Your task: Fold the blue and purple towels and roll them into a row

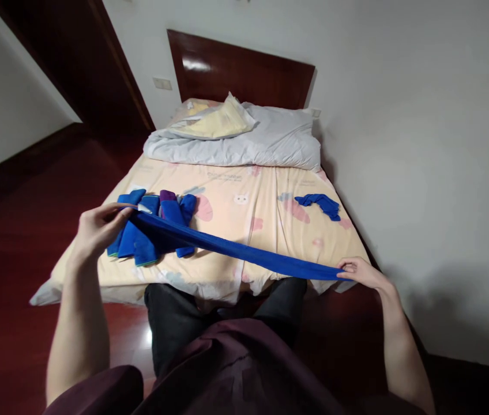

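Observation:
A blue cloth (244,253) is stretched flat and seen edge-on between my two hands, above the foot of the bed (244,190). My left hand (97,227) pinches its left end, raised over a pile of folded blue cloths (153,227) lying on the left side of the sheet. My right hand (359,270) grips the right end, lower, near the bed's right front corner. One more crumpled blue cloth (319,204) lies alone on the right side of the sheet.
A grey duvet (270,141) and a yellow pillow (218,121) are bunched at the head of the bed below a dark wooden headboard (244,72). A white wall (421,173) runs close along the right. Dark red wooden floor (19,230) lies to the left.

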### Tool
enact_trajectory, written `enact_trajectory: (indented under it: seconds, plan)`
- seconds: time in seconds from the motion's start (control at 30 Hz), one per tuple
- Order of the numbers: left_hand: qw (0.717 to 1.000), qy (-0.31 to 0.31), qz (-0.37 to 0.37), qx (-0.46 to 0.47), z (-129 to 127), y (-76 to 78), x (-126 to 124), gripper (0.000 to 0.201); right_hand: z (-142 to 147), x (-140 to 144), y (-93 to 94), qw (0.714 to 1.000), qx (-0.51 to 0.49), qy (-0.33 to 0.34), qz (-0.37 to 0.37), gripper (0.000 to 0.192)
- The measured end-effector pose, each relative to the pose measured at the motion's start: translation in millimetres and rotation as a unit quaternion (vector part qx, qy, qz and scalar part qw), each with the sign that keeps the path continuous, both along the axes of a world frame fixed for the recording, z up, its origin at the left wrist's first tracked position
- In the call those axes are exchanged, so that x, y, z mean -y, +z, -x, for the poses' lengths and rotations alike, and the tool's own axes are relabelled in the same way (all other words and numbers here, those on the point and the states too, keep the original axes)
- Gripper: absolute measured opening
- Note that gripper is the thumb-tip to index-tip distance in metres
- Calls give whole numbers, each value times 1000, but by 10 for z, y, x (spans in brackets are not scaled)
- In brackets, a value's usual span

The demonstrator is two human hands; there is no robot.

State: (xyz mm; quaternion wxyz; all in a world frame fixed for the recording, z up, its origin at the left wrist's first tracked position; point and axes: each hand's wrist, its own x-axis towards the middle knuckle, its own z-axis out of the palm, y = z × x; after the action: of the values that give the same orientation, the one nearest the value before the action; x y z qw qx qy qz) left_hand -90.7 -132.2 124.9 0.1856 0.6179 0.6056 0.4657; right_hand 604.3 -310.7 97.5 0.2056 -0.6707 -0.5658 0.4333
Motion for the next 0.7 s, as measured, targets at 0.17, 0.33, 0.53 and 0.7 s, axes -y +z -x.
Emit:
enact_trajectory:
  seconds: [0.17, 0.33, 0.53, 0.7]
  plan:
    - [998, -39, 42, 36, -64, 25, -67, 52, -273, -73, 141, 994, 64, -55, -65, 55]
    - [993, -78, 4, 92, -327, 85, -221, 65, -379, -359, 264, 932, 213, -147, -255, 57]
    - [987, -78, -66, 124, -475, 144, -261, 68, -457, -477, 390, 890, 301, -113, -322, 41]
    - [992, -88, -62, 68, -408, 127, -195, 68, -558, -394, 421, 884, 324, -94, -325, 34]
